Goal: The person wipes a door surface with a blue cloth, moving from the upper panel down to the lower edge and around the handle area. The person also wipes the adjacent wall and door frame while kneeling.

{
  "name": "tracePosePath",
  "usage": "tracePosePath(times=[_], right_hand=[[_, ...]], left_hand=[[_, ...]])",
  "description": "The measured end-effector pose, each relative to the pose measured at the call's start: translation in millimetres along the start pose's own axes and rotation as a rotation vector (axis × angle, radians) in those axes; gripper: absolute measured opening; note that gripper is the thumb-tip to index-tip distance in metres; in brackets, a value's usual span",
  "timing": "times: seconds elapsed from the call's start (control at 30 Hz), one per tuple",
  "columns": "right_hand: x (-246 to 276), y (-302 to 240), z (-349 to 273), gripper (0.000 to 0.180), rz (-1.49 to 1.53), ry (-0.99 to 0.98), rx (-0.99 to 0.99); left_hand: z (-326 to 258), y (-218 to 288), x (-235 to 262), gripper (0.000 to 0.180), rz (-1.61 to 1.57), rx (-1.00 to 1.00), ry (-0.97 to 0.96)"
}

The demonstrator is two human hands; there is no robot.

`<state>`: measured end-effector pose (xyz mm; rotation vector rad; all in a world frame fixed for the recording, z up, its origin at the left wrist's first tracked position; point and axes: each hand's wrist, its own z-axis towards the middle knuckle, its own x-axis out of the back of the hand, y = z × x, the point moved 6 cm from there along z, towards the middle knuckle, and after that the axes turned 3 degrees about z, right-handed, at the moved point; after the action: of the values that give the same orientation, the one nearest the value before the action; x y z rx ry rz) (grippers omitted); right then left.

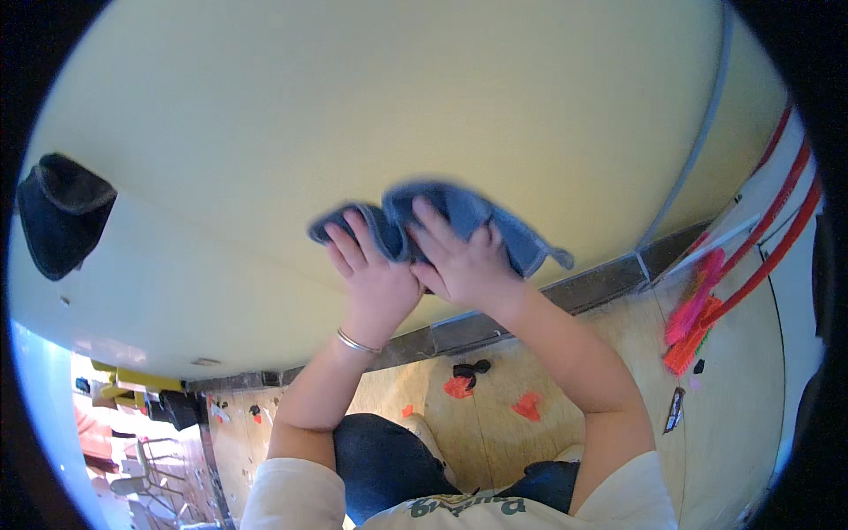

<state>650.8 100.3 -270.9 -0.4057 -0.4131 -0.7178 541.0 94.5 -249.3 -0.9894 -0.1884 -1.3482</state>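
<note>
A blue-grey cloth with a small loop at its right corner lies bunched against the pale yellow wall. My left hand presses on its left part, fingers spread and a thin bangle at the wrist. Just to the right, my right hand is on the larger part, some fingers stretched and others bent into the fabric. The two hands touch near the thumbs. Folds of the cloth rise between and above the fingers, and its edges are slightly blurred.
A dark fabric piece is at the wall's far left. Dark skirting tiles run along its foot. Orange-red scraps, a black scrap and a wrapper lie on the floor. Pink and orange bristly pieces and red cords are at right.
</note>
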Motion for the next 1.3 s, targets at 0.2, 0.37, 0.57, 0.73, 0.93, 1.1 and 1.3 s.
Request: tracePosePath(times=[0.2,0.37,0.57,0.73,0.93,1.1,1.3], right_hand=[[-95,12,-98,0.031,0.679,-0.61,-0.266],[-61,-8,-62,0.034,0.126,-0.334,0.163],[-2,-47,59,0.047,0.023,0.145,0.015],[-30,-46,34,0.044,0.011,0.092,0.1],[-109,-8,-95,0.042,0.177,-0.276,0.093],[-148,21,-172,0.043,0.185,-0.894,-0.104],[-113,14,-185,0.039,0.1,-0.658,0.056]], left_hand=[[-130,7,-99,0.069,-0.197,-0.161,-0.278],[-117,-18,-78,0.076,-0.196,-0.017,-0.054],[14,-78,35,0.066,-0.21,0.262,0.229],[-17,-65,-6,0.061,-0.253,0.268,0.082],[-126,10,-119,0.083,-0.387,0.182,-0.204],[-194,50,-160,0.065,-0.401,-0.234,-0.307],[-182,56,-133,0.048,-0.455,-0.27,-0.332]])
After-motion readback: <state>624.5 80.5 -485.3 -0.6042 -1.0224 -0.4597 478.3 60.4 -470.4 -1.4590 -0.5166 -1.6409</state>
